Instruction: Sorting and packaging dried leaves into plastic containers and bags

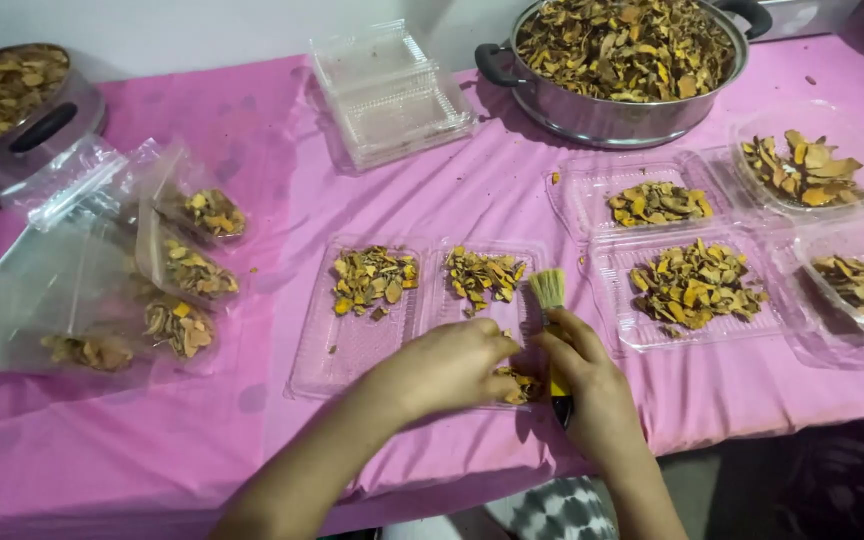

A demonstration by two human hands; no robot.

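Both hands meet over the near edge of a pink-covered table (472, 200). Her or his right hand (592, 385) is closed around the handle of a small brush (550, 300), whose pale bristles point up toward twelve o'clock. At nine o'clock from it, the left hand (447, 365) is curled, fingertips pinching among dried yellow-brown chips (520, 385) just between the two hands; whether it actually holds any cannot be told. These chips lie in an open clear hinged tray (352, 345) beneath the hands, with two more heaps at its far end, toward twelve o'clock. At three o'clock sit further clear trays of chips (694, 285). At one o'clock stands a steel pot (617, 115) full of them. At nine o'clock lie filled plastic bags (177, 270), and at eleven o'clock a stack of empty trays (387, 95).
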